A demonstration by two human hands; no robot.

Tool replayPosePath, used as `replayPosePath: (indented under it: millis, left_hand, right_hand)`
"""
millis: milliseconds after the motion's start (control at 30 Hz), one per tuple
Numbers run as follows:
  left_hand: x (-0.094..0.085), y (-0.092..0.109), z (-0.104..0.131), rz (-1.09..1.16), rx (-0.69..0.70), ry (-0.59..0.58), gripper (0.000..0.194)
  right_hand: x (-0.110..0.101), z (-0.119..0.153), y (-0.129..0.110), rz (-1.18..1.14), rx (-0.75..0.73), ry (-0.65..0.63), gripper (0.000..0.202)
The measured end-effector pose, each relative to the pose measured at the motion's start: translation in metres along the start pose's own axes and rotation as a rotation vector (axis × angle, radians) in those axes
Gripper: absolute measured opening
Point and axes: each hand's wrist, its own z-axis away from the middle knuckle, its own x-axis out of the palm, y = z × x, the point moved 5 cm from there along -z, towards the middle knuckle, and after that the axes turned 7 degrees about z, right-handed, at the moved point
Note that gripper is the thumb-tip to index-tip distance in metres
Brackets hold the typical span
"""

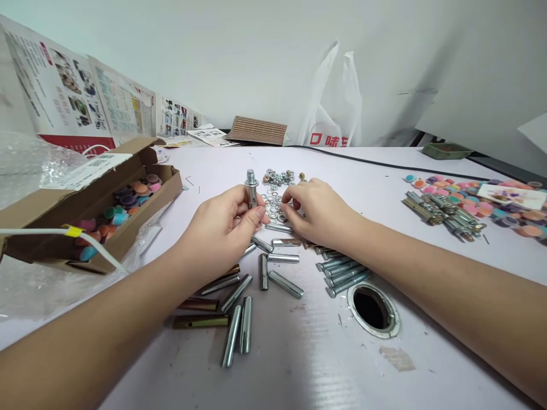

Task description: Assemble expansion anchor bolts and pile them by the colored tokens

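Upright in my left hand (pixel 231 222) is a metal bolt (pixel 251 183) with a sleeve and a washer near its threaded top. The fingers of my right hand (pixel 305 208) are bent over the small washers (pixel 272 200); whether anything is between the fingertips is hidden. Just behind the washers lies a heap of nuts (pixel 280 177). Loose metal sleeves (pixel 286 284), mostly silver and some brassy, lie nearer to me. Several bolts (pixel 344 276) lie in a row under my right forearm.
An open cardboard box (pixel 164 196) of coloured caps stands at the left, amid bubble wrap (pixel 38 290). Assembled bolts (pixel 444 213) and coloured caps (pixel 530 230) lie at the right. A round hole with a metal rim (pixel 395 324) and a black cable (pixel 363 155) are also in view.
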Motion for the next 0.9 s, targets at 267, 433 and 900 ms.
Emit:
replayPosePath:
  millis: [267,433,900]
  left_hand:
    - [-0.001,0.0,0.0,-0.102,0.067,0.024,0.02]
    - [0.0,0.003,0.0,-0.102,0.104,0.014,0.015]
    - [-0.003,0.005,0.0,-0.128,0.104,0.063,0.018]
  right_hand:
    - [0.001,0.003,0.0,-0.191,-0.011,-0.098,0.018]
    - [0.004,0.002,0.002,-0.231,0.021,-0.216,0.018]
    - [-0.013,-0.016,0.022,-0.238,-0.02,-0.084,0.024]
